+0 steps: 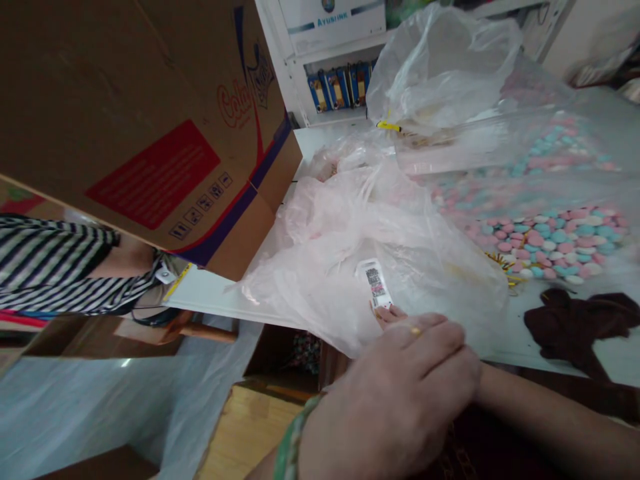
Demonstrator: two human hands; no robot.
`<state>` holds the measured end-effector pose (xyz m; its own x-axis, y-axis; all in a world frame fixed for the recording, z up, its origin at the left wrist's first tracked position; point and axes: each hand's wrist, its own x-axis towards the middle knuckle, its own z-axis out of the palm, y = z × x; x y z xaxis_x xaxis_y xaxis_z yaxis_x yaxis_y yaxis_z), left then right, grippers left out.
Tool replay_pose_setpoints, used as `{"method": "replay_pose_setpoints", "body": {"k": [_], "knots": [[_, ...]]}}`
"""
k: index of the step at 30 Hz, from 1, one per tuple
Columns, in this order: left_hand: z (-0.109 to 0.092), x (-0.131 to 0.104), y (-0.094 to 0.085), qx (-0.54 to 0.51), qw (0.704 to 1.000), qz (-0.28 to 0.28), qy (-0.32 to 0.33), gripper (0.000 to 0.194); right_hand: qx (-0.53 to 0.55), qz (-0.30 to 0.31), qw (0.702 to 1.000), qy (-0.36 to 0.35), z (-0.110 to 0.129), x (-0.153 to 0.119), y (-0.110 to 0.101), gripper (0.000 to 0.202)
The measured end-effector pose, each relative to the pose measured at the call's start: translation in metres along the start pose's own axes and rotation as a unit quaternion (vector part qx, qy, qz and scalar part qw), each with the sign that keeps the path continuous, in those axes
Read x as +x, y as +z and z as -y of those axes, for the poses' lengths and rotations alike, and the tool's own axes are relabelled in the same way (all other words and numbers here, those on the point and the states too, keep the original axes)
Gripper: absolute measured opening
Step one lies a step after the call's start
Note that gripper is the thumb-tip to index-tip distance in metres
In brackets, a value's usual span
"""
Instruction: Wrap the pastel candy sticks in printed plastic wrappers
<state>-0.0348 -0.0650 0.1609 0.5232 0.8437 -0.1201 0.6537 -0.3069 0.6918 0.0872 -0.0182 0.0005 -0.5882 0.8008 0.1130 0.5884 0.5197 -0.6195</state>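
My left hand (385, 400), with a ring and a green bracelet at the wrist, comes in from the bottom with its fingers curled together. It lies across my right hand and wrist; whatever is inside its fingers is hidden. Fingertips of my right hand (391, 313) show beyond it, closed on the lower end of a white label strip (376, 283) printed with black codes. The label is over a crumpled translucent plastic bag (320, 280) spread on the white table (215, 293). Most of my right hand is covered by the left.
A large cardboard box (150, 133) stands at the left. Clear bags of pink, blue and white candies (565, 240) lie at the right, near gold twist ties (505, 263) and a dark brown cloth (575, 327). A person in a striped top (55, 267) is beyond the box.
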Motion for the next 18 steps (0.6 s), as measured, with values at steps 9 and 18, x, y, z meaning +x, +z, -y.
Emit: {"method": "replay_pose_setpoints", "body": {"k": [9,18], "knots": [[0.140,0.073,0.049,0.317,0.911,-0.153,-0.216,0.049,0.000,-0.039,0.996,-0.081,-0.054,-0.023,-0.004,0.047],[0.203,-0.016,0.051,0.241,0.827,-0.151,-0.485,0.044,0.012,-0.189,0.964,0.186,-0.115,-0.004,-0.022,0.058]]}}
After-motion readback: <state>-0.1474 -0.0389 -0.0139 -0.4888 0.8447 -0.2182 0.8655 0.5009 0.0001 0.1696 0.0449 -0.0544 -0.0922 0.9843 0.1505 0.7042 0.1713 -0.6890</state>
